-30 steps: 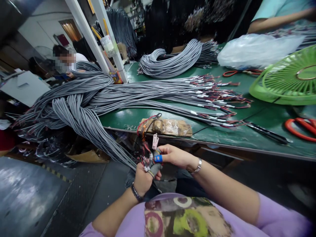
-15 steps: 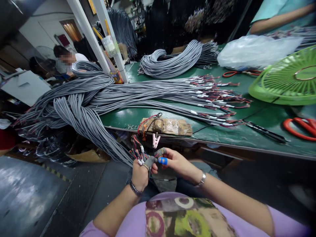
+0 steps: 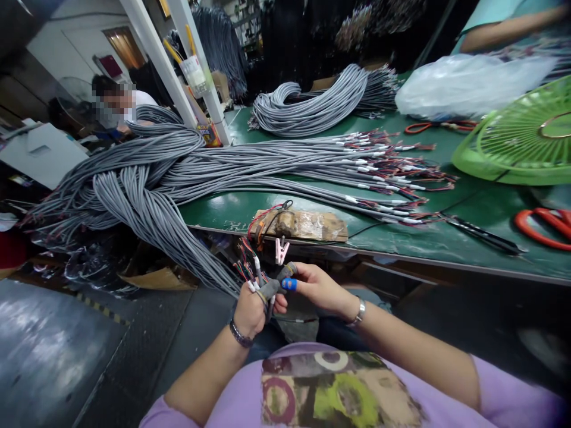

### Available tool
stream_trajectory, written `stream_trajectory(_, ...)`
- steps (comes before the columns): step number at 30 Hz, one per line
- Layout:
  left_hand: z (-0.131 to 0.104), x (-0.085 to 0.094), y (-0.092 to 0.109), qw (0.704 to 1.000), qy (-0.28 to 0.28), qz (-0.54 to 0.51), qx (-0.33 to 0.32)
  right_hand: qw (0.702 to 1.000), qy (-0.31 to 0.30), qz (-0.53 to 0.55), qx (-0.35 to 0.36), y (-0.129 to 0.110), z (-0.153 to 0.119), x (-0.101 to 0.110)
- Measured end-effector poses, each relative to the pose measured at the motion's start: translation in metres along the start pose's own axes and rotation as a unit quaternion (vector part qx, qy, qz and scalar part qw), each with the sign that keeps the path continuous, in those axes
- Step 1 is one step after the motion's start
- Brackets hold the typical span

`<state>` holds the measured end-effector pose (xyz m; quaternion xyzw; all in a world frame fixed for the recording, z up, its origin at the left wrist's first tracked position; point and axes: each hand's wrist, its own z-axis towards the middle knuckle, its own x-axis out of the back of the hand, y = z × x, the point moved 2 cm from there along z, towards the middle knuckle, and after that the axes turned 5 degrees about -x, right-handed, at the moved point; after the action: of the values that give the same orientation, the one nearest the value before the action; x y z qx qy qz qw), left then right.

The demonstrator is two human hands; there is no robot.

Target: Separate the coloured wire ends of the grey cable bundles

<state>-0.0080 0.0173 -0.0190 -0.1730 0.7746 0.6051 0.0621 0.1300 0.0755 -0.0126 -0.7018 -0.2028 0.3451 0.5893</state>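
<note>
My left hand (image 3: 255, 306) is closed around the stripped ends of a bundle of grey cables (image 3: 178, 238), which hangs over the table edge from the left. Coloured wire ends (image 3: 247, 261) and white sleeves stick up above that fist. My right hand (image 3: 314, 289), with a grey cover on one finger and a blue band on another, pinches at the left thumb's tip. What sits in the pinch is too small and hidden to make out. Just above the hands, a pink clothes peg (image 3: 281, 251) is fixed by a taped wooden block (image 3: 307, 226) at the table edge.
More grey cables (image 3: 267, 157) lie along the green table (image 3: 214, 211), beside a coiled bundle (image 3: 312, 110). To the right are black tweezers (image 3: 486, 236), red-handled scissors (image 3: 542, 227), a green fan (image 3: 526, 137) and a plastic bag (image 3: 468, 86). Two other people sit beyond the table.
My right hand has moved slightly left, closer against the left thumb. The left hand keeps its hold on the cable bundle. The whole view has shifted a little.
</note>
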Motion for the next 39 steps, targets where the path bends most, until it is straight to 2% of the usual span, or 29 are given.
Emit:
stream_trajectory(4, 0.001, 0.006, 0.006, 0.992, -0.107, -0.005, 0.071, 0.999, -0.033, -0.021, -0.001, 0.005, 0.008, 0.010)
stream_trajectory(7, -0.001, 0.010, 0.006, 0.988, -0.131, 0.016, 0.081, 0.998, -0.046, -0.038, 0.016, 0.008, 0.012, 0.007)
stream_trajectory(9, -0.003, 0.010, 0.003, 0.989, -0.119, 0.028, 0.077, 0.998, -0.019, -0.048, 0.023, 0.010, 0.013, 0.003)
stream_trajectory(11, -0.005, 0.008, -0.001, 0.994, -0.093, 0.034, 0.057, 0.998, 0.043, -0.034, 0.017, 0.015, 0.012, 0.000)
stream_trajectory(13, -0.006, 0.006, -0.005, 0.997, -0.059, 0.039, 0.019, 0.994, 0.109, 0.009, -0.011, 0.021, 0.010, 0.000)
stream_trajectory(15, -0.007, 0.005, -0.008, 0.998, -0.027, 0.046, -0.017, 0.988, 0.134, 0.061, -0.048, 0.027, 0.007, 0.001)
stream_trajectory(18, -0.007, 0.005, -0.012, 0.997, 0.002, 0.059, -0.051, 0.987, 0.107, 0.093, -0.077, 0.027, 0.001, 0.001)
stream_trajectory(22, -0.007, 0.007, -0.016, 0.993, -0.008, 0.106, -0.060, 0.996, 0.068, 0.019, -0.056, 0.011, -0.002, -0.005)
stream_trajectory(25, -0.006, 0.007, -0.016, 0.990, -0.009, 0.124, -0.067, 0.997, 0.028, 0.023, -0.061, 0.002, 0.000, -0.011)
stream_trajectory(30, -0.006, 0.006, -0.014, 0.989, 0.001, 0.129, -0.075, 0.992, 0.113, -0.002, -0.060, 0.002, 0.000, -0.006)
stream_trajectory(32, -0.005, 0.006, -0.015, 0.989, -0.003, 0.127, -0.071, 0.990, 0.128, -0.002, -0.059, 0.003, -0.001, -0.005)
stream_trajectory(37, -0.005, 0.004, -0.017, 0.989, -0.015, 0.128, -0.067, 0.996, 0.015, 0.045, -0.070, 0.001, 0.000, -0.011)
stream_trajectory(39, -0.005, 0.003, -0.016, 0.990, -0.010, 0.125, -0.068, 0.997, 0.021, 0.046, -0.064, -0.001, 0.000, -0.013)
